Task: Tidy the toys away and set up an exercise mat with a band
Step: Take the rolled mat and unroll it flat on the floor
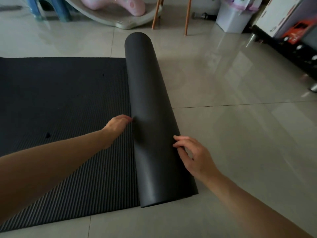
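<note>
A black exercise mat [60,100] lies partly unrolled on the tiled floor, ribbed side up, stretching to the left. Its rolled part [147,100] stands as a smooth dark cylinder running from near me to the far middle. My left hand [118,124] rests on the flat ribbed part with its fingertips against the left side of the roll. My right hand [192,155] touches the right side of the roll near its lower edge, fingers loosely bent against it. No band is in view.
A pink rocking toy [113,7] on a grey curved base stands at the far middle. A blue stool [49,7] is far left. Two wooden legs [187,16], a white bin [231,18] and boxes [281,16] line the far right. Bare tiles lie right of the roll.
</note>
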### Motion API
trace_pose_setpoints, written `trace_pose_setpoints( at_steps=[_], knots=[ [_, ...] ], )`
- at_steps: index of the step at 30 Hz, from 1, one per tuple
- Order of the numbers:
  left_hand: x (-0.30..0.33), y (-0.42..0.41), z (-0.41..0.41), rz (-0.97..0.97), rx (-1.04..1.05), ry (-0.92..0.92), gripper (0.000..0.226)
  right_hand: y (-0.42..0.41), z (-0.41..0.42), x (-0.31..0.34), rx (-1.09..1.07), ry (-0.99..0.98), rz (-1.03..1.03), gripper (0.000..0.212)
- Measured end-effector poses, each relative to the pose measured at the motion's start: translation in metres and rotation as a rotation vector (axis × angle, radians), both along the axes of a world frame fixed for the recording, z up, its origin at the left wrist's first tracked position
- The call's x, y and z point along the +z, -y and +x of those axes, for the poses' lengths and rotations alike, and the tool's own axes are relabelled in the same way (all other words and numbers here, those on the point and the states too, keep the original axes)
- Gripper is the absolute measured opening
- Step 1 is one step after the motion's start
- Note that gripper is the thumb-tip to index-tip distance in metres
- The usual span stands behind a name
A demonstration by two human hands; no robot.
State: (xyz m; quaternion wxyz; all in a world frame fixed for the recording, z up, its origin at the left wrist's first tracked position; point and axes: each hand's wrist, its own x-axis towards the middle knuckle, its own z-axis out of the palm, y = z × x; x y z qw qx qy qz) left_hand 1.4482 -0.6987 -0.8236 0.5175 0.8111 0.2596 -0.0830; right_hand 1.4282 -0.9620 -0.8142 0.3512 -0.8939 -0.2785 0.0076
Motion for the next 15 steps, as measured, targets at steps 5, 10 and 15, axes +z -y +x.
trace_pose_setpoints(
  at_steps=[5, 10, 15],
  knots=[
    [0.008, 0.039, 0.014, -0.110, -0.085, 0.064, 0.040, 0.036, 0.012, -0.001, -0.125, -0.162, -0.147, 0.022],
    [0.018, 0.081, 0.032, -0.086, -0.226, 0.077, 0.052, 0.071, 0.023, 0.018, -0.046, -0.291, -0.586, 0.045],
    [0.026, 0.130, 0.046, 0.013, -0.259, 0.131, 0.053, 0.103, 0.018, 0.055, 0.080, -0.279, -0.799, 0.057]
  ],
)
